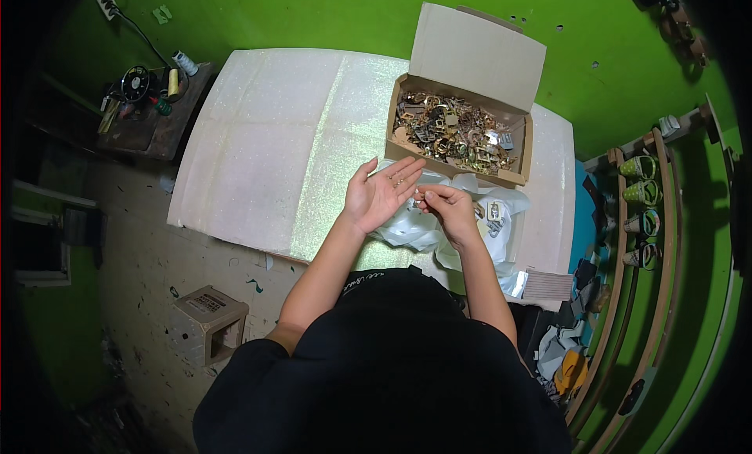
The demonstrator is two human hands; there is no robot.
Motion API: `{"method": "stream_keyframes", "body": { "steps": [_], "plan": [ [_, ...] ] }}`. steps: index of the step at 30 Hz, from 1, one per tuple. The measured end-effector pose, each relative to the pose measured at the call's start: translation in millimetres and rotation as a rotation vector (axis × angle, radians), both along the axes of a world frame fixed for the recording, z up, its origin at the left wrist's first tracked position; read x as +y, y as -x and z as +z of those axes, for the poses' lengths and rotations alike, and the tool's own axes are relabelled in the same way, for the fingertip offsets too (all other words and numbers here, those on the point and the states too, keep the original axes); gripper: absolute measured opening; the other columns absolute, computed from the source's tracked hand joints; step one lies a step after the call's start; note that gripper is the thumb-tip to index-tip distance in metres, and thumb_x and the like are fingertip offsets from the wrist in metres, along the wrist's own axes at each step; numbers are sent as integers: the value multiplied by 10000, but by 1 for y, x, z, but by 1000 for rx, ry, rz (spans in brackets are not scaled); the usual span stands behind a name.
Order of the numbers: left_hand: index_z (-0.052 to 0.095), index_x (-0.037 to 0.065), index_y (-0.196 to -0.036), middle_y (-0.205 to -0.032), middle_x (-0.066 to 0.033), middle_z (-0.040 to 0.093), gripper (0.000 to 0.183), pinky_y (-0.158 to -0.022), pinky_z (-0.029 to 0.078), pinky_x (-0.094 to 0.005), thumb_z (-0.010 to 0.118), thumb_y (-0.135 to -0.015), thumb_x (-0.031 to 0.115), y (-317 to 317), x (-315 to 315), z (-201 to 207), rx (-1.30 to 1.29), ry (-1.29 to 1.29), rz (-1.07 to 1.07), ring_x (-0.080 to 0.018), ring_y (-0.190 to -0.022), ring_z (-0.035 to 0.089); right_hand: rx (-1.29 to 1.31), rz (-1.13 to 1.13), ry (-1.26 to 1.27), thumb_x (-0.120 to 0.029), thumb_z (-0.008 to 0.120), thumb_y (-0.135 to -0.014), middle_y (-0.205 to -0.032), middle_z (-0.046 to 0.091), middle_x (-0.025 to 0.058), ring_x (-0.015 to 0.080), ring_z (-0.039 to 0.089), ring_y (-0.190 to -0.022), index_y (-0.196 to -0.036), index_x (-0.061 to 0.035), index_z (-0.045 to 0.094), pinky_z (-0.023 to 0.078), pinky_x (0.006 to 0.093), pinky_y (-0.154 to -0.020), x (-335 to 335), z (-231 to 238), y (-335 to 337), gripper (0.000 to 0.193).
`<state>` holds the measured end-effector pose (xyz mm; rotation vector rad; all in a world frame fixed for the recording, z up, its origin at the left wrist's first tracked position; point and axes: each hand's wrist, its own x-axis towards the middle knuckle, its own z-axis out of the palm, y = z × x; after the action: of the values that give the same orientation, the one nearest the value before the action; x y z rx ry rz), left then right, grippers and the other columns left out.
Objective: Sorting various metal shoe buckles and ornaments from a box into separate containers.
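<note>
My left hand (377,194) is held palm up with its fingers stretched out. A tiny gold-coloured speck shows by its fingers, too small to name. Close to those fingertips, my right hand (448,211) pinches thumb and finger together; what lies in the pinch is too small to make out. Under both hands spreads a white plastic bag (407,228). A few metal buckles (493,212) rest on it, right of my right hand. Beyond the hands stands an open cardboard box (462,170) full of mixed metal buckles and fittings (454,129).
The box stands on a table with a shiny whitish cover (258,133). A grey striped piece (547,285) lies at its near right edge. Shoe-like items (642,193) hang on a wooden rack at right. A sewing machine table (160,129) is at left, a cardboard carton (210,317) on the floor.
</note>
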<state>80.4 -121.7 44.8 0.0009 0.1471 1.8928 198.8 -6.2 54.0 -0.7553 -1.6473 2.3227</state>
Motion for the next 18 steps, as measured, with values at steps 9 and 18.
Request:
{"method": "stream_keyframes", "body": {
  "steps": [9,18],
  "plan": [
    [194,-94,-1258,-1315,-236,242,606,-1026,200,-364,324,-842,327,2,-1,-1,-8,9,10,-281,-1228,257,-1,-59,-20,-28,576,-764,-820,617,83,95,561,-710,-917,38,591,455,213,-659,0,-1,0,167],
    [196,-95,-1257,-1316,-237,241,617,-1025,198,-363,319,-841,345,1,-2,1,15,6,1,-280,-1227,261,75,18,-882,-47,619,-693,-806,591,50,158,550,-703,-864,-56,618,439,271,-655,6,-7,-1,171]
  ]
}}
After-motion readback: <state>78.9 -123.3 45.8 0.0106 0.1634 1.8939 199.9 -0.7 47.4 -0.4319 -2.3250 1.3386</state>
